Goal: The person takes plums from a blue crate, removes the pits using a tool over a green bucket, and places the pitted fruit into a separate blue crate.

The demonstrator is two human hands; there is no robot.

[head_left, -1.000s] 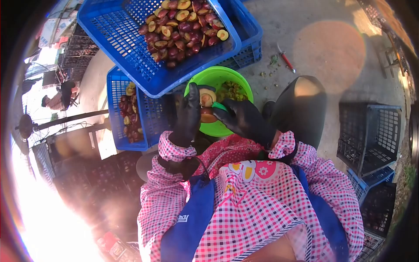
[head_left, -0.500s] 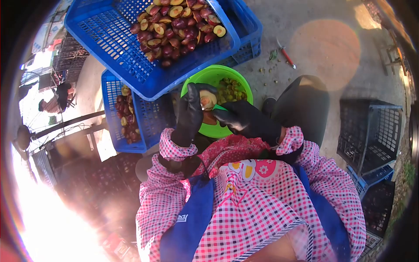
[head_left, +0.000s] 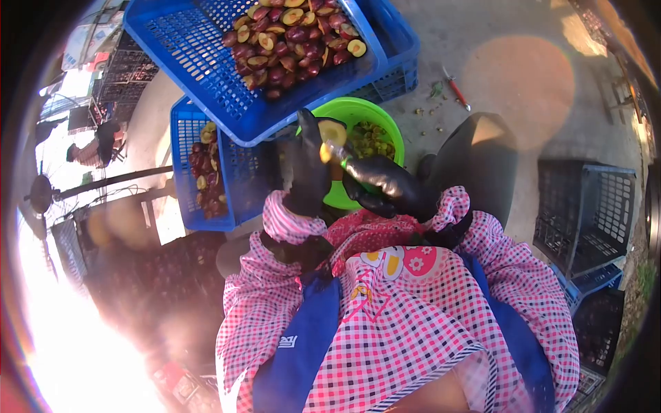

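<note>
In a black glove, my left hand [head_left: 310, 162] is closed on a cut plum [head_left: 332, 131], its yellow flesh facing me. My right hand [head_left: 385, 184], gloved too, grips a small green-handled knife [head_left: 344, 164]. The metal end of the knife is at the plum's flesh, partly blurred. Both hands are over the near side of a bright green basin [head_left: 395, 127], which has yellow-green pits and scraps [head_left: 372, 140] in it. Just beyond my left hand, a tilted blue crate [head_left: 200, 76] carries many halved plums [head_left: 296, 48].
Another blue crate [head_left: 231, 162] with plums stands at the left. A red-handled tool [head_left: 457, 92] lies on the concrete floor [head_left: 441, 41] among scraps. Black crates [head_left: 585, 213] are stacked at the right. A person [head_left: 100, 144] sits in the far left background.
My left hand has tilted and the plum in it has turned, showing more yellow flesh. My right hand has shifted slightly with the knife. The view has moved a little.
</note>
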